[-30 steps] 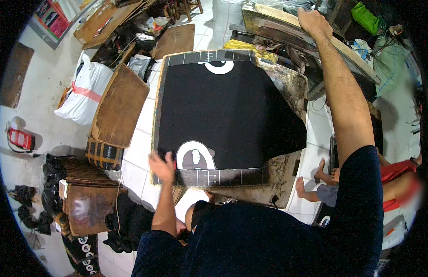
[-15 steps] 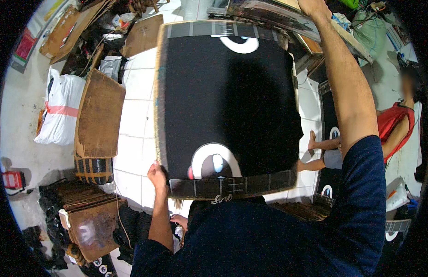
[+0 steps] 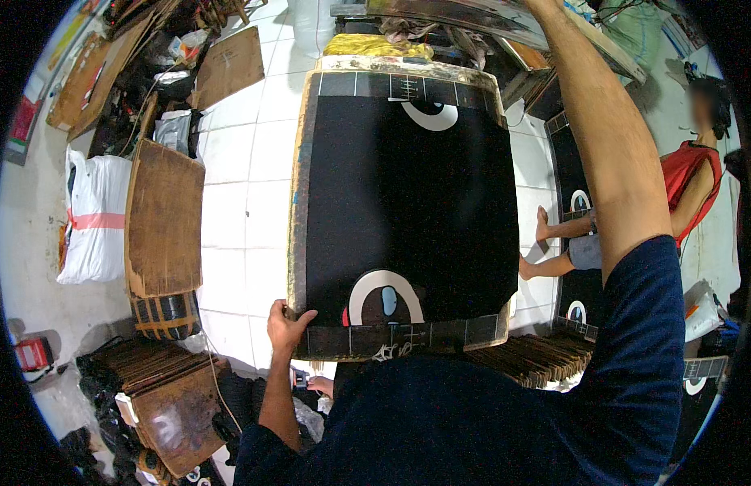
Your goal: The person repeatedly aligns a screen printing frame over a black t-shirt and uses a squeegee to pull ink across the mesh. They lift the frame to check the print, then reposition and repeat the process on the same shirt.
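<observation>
A board with pale, worn edges lies below me, covered by a black cloth panel. White curved prints mark the cloth near its far and near ends; the near one also has blue and red parts. Dark strips with white lines run across both ends. My left hand grips the board's near left corner, thumb on top and fingers curled at the side edge. My right arm stretches far forward toward a framed panel; its hand is cut off by the upper edge.
A person in a red top sits at the right beside more printed black panels. Stacked thin boards stand near right, others near left. Brown board, white bag and yellow cloth lie around the white tiled floor.
The board and cloth have shifted slightly right, and the cloth lies smoother at its right edge. My left hand's thumb now rests over the corner. My right hand has slipped past the upper edge.
</observation>
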{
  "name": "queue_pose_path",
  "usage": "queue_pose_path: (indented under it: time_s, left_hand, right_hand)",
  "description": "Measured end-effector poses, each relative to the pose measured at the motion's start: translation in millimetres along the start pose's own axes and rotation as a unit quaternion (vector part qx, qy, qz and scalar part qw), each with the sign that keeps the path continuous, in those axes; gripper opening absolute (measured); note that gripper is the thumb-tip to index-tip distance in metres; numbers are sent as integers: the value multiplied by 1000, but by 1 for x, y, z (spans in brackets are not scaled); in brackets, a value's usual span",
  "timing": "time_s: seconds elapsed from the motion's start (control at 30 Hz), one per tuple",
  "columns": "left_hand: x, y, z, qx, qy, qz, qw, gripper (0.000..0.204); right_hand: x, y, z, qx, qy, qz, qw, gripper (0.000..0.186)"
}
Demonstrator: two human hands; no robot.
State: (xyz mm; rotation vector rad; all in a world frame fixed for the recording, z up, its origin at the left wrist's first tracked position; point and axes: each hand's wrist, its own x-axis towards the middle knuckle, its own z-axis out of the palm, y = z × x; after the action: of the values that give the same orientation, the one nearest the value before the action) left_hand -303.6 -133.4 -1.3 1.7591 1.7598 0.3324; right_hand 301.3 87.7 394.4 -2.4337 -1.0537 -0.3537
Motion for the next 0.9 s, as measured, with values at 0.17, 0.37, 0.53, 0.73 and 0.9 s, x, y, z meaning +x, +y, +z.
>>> queue_pose_path:
  time_s: [0.17,0.37,0.53,0.73,0.9]
  left_hand:
    - [4,24,-16,-7,-52,-44,998,68]
    - [3,41,-14,10,-43,-53,998,71]
    - [20,54,-14,32,-37,-53,997,75]
    - [28,53,-8,40,-39,-102,993,80]
    - [41,36,10,52,-51,-98,992,84]
  right_hand:
    - [20,-3,0,-13,3,-4,1000,69]
    - [34,-7,-9,9,19,-4,1000,62]
    - [35,-10,-17,-36,24,-13,999,63]
    - [40,-11,-24,4,-47,-18,999,62]
    - [48,-16,-19,-1,33,-45,998,70]
